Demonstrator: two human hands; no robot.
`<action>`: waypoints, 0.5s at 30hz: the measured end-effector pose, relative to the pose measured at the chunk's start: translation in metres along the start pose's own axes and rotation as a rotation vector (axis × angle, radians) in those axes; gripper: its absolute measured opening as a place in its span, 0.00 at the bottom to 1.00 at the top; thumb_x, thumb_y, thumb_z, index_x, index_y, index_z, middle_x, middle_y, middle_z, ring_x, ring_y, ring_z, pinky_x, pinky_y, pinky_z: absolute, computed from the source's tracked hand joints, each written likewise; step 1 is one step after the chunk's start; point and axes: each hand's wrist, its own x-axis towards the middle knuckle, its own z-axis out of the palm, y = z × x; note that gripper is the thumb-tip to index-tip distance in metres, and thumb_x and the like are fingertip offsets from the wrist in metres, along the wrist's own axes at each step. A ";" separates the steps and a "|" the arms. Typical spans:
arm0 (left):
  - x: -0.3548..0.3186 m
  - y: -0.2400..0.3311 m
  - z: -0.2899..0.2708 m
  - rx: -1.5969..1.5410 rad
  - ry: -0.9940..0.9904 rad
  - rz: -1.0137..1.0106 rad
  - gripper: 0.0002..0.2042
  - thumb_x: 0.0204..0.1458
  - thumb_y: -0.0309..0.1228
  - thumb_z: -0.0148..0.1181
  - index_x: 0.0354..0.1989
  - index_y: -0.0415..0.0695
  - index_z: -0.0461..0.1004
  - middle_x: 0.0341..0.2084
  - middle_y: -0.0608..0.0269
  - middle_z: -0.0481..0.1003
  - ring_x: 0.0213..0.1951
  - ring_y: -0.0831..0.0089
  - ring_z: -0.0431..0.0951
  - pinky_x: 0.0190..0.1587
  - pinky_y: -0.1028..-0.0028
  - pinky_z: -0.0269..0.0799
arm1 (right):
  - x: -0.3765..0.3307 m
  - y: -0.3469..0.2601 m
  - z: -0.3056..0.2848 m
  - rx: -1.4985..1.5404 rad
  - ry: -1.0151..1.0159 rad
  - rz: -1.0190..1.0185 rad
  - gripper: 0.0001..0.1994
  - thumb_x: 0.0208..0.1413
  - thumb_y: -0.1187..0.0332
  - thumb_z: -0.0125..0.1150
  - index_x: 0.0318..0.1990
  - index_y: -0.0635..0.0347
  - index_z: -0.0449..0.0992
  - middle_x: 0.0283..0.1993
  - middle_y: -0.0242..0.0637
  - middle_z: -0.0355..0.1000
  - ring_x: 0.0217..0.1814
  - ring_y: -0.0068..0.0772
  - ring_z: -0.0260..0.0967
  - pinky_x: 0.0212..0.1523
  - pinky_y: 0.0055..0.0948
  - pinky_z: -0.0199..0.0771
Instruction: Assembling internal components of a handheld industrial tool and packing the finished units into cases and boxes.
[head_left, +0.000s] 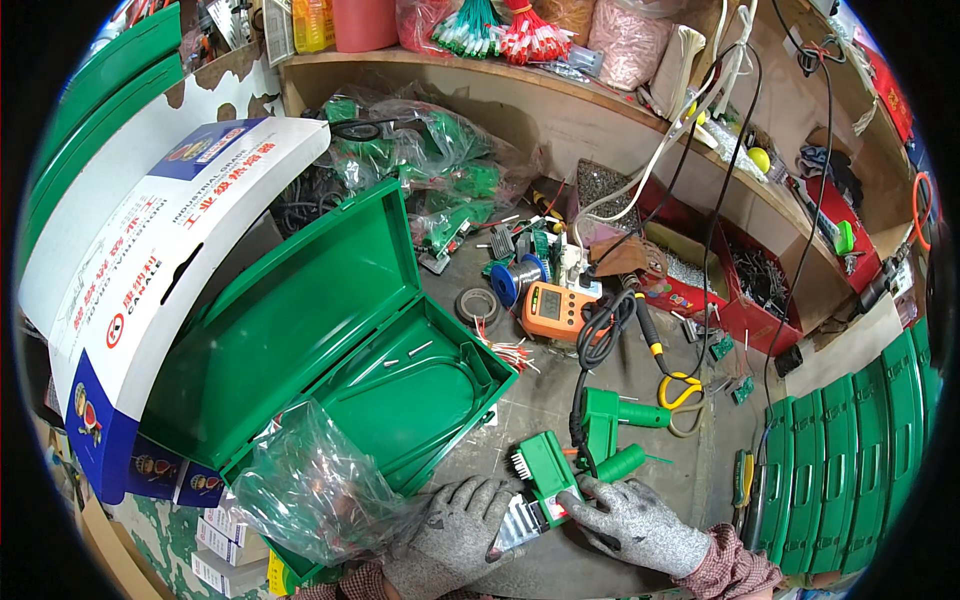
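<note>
A green plastic tool housing (545, 463) with a silver metal plate (519, 523) lies tilted at the bench's near side. My left hand (450, 530), in a grey knit glove, grips it by the silver plate. My right hand (640, 522), gloved alike, presses its fingertips to a small red-and-white label (554, 508) on the housing; its other fingers are curled. Just beyond lies a green tool handle (600, 430) with a black cord. Left of my hands a green metal case (370, 400) stands with its lid up. Clear plastic film (315, 490) drapes over its near corner.
An orange meter (556, 312), a solder spool (515, 280) and a tape roll (477, 306) lie behind. The soldering iron (655, 335) rests near its yellow coil stand (680, 390). Green cases (850, 450) stack at right. A white carton (170, 250) flanks the left; cables hang across the right.
</note>
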 end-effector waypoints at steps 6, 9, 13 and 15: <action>-0.001 0.000 0.001 0.015 -0.014 -0.009 0.38 0.54 0.53 0.60 0.66 0.38 0.61 0.58 0.50 0.68 0.61 0.56 0.67 0.65 0.56 0.59 | 0.000 0.000 0.001 0.006 0.015 -0.005 0.27 0.52 0.67 0.68 0.61 0.55 0.70 0.53 0.45 0.67 0.47 0.48 0.72 0.42 0.43 0.74; -0.001 -0.001 0.003 0.044 -0.002 0.005 0.38 0.54 0.53 0.60 0.66 0.38 0.61 0.58 0.50 0.68 0.61 0.56 0.67 0.65 0.56 0.59 | -0.001 0.000 0.000 0.009 0.008 0.005 0.27 0.52 0.67 0.67 0.61 0.54 0.70 0.53 0.45 0.67 0.47 0.48 0.72 0.42 0.43 0.74; -0.002 -0.002 0.004 0.015 -0.002 0.006 0.38 0.53 0.52 0.60 0.66 0.38 0.61 0.58 0.50 0.68 0.61 0.56 0.66 0.65 0.56 0.58 | 0.000 -0.002 -0.002 -0.008 -0.012 0.014 0.27 0.52 0.67 0.67 0.62 0.53 0.70 0.54 0.45 0.67 0.47 0.49 0.72 0.44 0.43 0.74; -0.002 -0.002 0.004 0.019 -0.014 0.004 0.38 0.53 0.52 0.60 0.66 0.38 0.61 0.58 0.50 0.68 0.61 0.56 0.66 0.65 0.56 0.58 | 0.000 -0.003 -0.002 -0.013 -0.023 0.024 0.28 0.52 0.67 0.67 0.62 0.53 0.69 0.54 0.45 0.67 0.47 0.49 0.72 0.44 0.43 0.74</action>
